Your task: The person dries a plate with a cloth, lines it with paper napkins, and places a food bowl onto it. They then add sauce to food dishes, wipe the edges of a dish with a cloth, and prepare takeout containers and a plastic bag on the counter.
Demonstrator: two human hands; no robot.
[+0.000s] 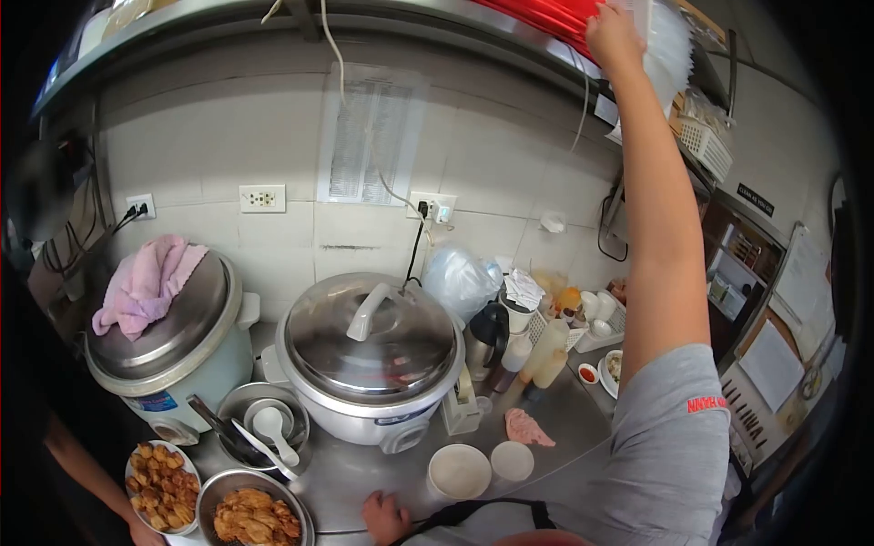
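My right hand (614,38) is raised to the overhead shelf. Its fingers are closed at the edge of a stack of glossy red plastic sheets or bags (546,20). Clear plastic packaging (667,55) is beside that hand. Low at the counter's front edge rests my left hand (387,517), fingers partly visible and loosely bent, with nothing seen in them. Near it stand a larger white round tub (459,471) and a smaller white tub (513,461). A pink cloth or paper piece (530,427) lies behind them.
Two large rice cookers (369,359) (182,364) stand at the back, one under a pink towel (150,284). Fried food fills a white bowl (164,487) and a metal bowl (258,514). Ladles sit in a steel pot (264,423). Sauce bottles (544,350) line the right. Another person's arm (91,473) is at left.
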